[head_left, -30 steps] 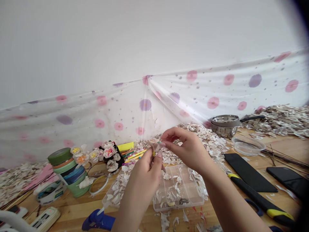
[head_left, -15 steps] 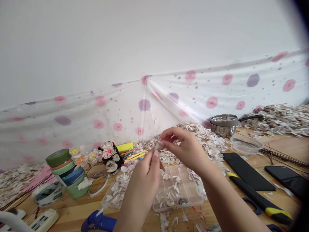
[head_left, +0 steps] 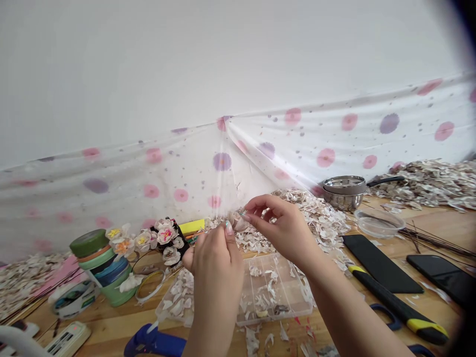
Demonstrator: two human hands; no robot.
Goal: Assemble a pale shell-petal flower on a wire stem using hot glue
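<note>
My left hand is closed, its fingertips pinching a small pale flower piece held up above the table. My right hand is closed too, thumb and forefinger pinched on the same piece from the right. Both hands hover over a clear plastic compartment box that holds white petal scraps. A stem or wire under the piece is hidden behind my left hand.
Finished paper flowers and stacked tape rolls stand at left; coloured pens lie behind my hands. A blue glue gun lies in front. A steel pan, clear dish, black phones, yellow-black shears and petal heaps are at right.
My left hand has turned and slid a little left and down, its back now facing me. The right hand stays pinched on the piece, slightly lower.
</note>
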